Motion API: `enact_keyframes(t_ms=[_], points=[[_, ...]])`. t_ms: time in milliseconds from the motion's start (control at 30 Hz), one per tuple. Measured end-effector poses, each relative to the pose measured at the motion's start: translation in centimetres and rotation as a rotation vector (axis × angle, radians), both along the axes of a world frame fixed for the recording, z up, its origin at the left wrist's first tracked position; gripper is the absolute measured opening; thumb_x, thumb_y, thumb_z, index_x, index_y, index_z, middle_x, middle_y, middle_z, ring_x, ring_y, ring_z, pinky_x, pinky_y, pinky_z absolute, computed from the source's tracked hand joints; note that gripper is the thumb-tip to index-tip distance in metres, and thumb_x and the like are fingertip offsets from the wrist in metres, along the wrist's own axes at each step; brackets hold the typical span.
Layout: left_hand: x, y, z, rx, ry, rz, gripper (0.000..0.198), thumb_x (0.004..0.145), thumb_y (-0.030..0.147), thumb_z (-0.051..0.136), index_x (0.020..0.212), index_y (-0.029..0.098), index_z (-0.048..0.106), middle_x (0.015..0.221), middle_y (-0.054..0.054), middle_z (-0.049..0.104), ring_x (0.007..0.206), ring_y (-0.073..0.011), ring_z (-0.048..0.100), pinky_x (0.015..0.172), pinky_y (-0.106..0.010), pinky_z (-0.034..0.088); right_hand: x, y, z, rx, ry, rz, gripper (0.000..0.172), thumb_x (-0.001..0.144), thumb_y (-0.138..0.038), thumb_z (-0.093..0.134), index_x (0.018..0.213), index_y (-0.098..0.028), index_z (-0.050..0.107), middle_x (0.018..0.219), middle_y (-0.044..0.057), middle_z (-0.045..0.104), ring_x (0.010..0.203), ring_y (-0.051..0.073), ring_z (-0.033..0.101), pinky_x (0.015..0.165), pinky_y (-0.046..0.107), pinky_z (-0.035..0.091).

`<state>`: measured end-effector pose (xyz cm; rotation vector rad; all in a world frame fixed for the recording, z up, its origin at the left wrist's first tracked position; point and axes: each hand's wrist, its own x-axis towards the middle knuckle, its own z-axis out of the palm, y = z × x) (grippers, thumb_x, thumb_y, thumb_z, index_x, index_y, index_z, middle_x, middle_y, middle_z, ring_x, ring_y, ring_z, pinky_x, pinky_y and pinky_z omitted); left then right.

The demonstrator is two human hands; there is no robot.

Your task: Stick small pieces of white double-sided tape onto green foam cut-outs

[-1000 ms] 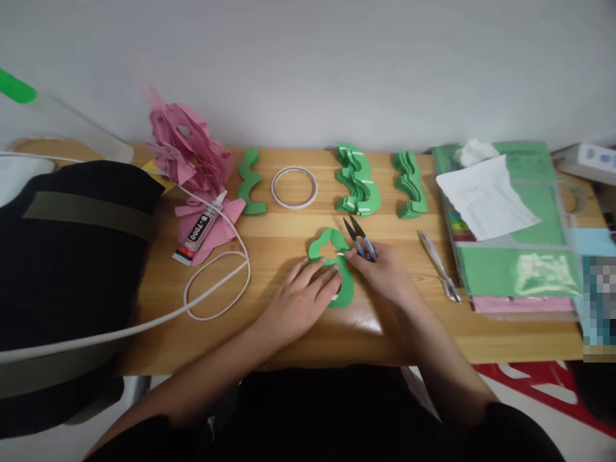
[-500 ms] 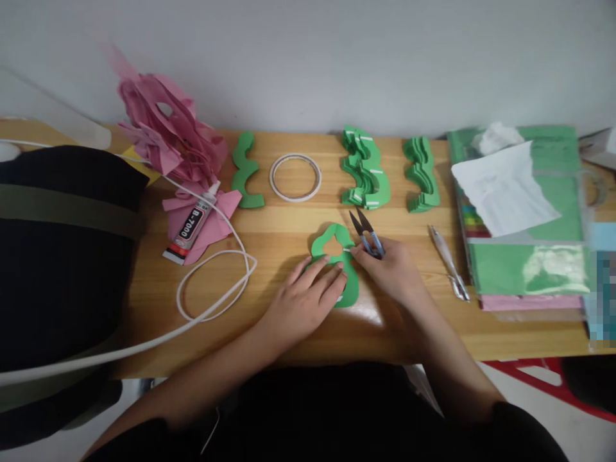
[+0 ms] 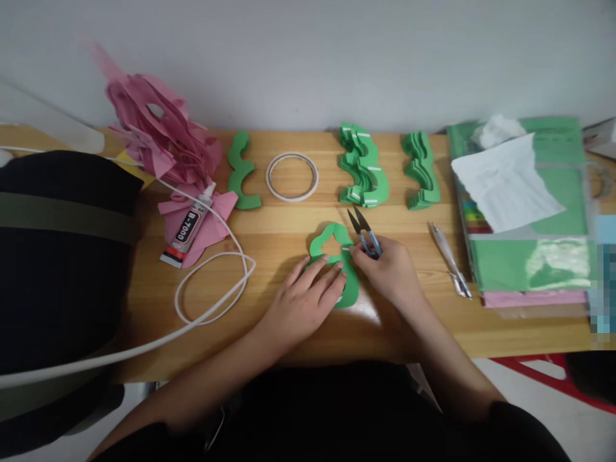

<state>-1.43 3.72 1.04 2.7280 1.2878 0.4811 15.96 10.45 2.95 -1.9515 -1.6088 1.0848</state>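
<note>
A green wavy-edged paper cutout with an opening near its top lies on the wooden table in front of me. My left hand rests flat across its lower left part, fingers slightly spread, hiding some of it. Thread snips with dark blades and bluish handles are held in my right hand, tips pointing up and to the left. The thumb and fingertips of that hand meet the cutout's right edge, at a small white strip.
Behind are a tape roll, green cutout stacks and a wavy green piece. Left: pink paper, a B-7000 glue tube, white cable, dark bag. Right: pen, green packets, white paper.
The view has shifted slightly. Both hands, the cutout and the snips stay in nearly the same places.
</note>
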Motion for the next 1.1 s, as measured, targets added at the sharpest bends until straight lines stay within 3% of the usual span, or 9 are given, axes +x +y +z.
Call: enact_keyframes(t_ms=[167,433,767,1100], points=[[-0.05,-0.12,-0.17,-0.039,-0.008,-0.012,0.03,0.097,0.017,0.044,0.122,0.014,0.06,0.128,-0.01,0.065,0.124,-0.0247,0.055,0.105,-0.043,0.042,0.03,-0.06,-0.26,0.023,-0.025,0.01,0.018,0.067,-0.035,0.057,0.057,-0.02,0.052,0.049,-0.002,0.053,0.048,0.013,0.046,0.051,0.026,0.036],[-0.06,-0.08,-0.14,0.017,0.021,-0.004,0.03,0.098,0.018,0.041,0.119,0.015,0.062,0.127,-0.007,0.067,0.12,-0.0238,0.057,0.104,-0.042,0.044,-0.18,0.09,-0.27,0.031,-0.083,0.006,0.018,0.068,-0.033,0.059,0.056,-0.021,0.052,0.049,-0.002,0.053,0.047,0.014,0.047,0.051,0.026,0.036],[0.09,-0.02,-0.16,0.023,-0.002,0.001,0.028,0.098,0.017,0.043,0.117,0.013,0.062,0.124,-0.008,0.068,0.118,-0.0248,0.058,0.101,-0.042,0.045,0.34,0.63,0.11,0.019,-0.222,0.058,0.03,0.069,-0.036,0.067,0.052,-0.023,0.046,0.047,-0.002,0.052,0.047,0.015,0.049,0.051,0.027,0.033],[0.04,0.02,-0.17,0.06,0.009,-0.009,0.029,0.097,0.014,0.041,0.116,0.012,0.062,0.121,-0.009,0.069,0.116,-0.0252,0.059,0.1,-0.043,0.046,-0.35,0.21,0.14,0.012,-0.386,0.153,0.026,0.078,-0.041,0.065,0.063,-0.02,0.061,0.059,0.003,0.065,0.054,0.018,0.058,0.051,0.026,0.031]])
